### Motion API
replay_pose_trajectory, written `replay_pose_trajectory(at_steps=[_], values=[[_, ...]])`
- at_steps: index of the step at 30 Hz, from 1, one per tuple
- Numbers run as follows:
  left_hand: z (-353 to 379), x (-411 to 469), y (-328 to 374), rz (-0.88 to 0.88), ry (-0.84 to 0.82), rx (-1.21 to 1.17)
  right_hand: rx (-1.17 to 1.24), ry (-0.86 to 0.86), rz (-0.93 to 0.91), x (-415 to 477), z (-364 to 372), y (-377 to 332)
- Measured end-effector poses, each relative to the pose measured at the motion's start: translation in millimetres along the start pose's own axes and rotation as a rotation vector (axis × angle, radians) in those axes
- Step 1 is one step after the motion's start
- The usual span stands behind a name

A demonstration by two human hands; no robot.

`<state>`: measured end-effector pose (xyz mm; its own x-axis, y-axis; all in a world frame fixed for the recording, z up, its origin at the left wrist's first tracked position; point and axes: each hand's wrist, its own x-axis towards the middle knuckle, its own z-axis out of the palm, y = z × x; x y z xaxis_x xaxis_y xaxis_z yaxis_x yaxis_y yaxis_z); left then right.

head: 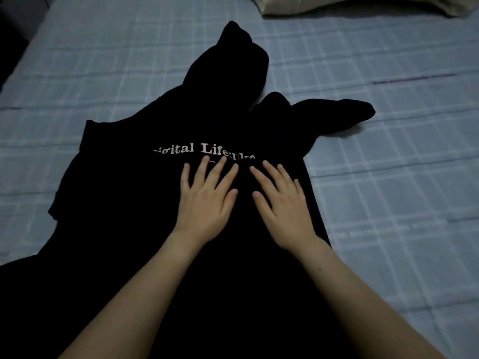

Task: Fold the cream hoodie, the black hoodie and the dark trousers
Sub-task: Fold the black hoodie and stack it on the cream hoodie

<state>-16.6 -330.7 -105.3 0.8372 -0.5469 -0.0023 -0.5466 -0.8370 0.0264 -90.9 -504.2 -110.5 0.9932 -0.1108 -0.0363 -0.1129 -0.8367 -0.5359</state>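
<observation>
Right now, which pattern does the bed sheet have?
Pale blue bed sheet with a light checked pattern; head view.

The hoodie (134, 229) was matt black cloth with pale printed lettering (204, 150); the sheet (388, 164) was smooth checked cloth, the pillow (337, 3) faintly glossy.

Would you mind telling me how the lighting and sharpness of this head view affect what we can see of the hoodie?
Head view: dim, bluish light; the black hoodie is nearly featureless, folds lost; only its white lettering reads, softly; left hand and right hand stay clear.
</observation>
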Motion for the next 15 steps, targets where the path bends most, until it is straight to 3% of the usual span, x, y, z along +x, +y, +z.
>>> replay_pose_trajectory(at_steps=[3, 5, 7, 10, 15], values=[[-10.1, 2.7, 3.7, -0.030, 0.025, 0.029, 0.081, -0.017, -0.052, 3.4, -17.1, 3.8], [-22.3, 4.1, 9.9, -0.065, 0.060, 0.019, 0.085, 0.139, -0.096, 7.6, -37.9, 17.0], [-34.3, 16.2, 21.6, -0.072, 0.111, -0.033, 0.057, 0.246, -0.021, 22.4, -59.4, 41.7], [-33.7, 52.7, 47.0, -0.010, 0.109, -0.108, 0.215, 0.120, 0.185, 57.2, -70.7, 78.0], [7.3, 79.6, 61.3, -0.008, 0.029, -0.204, 0.490, 0.077, 0.256, 98.9, -57.6, 107.7]])
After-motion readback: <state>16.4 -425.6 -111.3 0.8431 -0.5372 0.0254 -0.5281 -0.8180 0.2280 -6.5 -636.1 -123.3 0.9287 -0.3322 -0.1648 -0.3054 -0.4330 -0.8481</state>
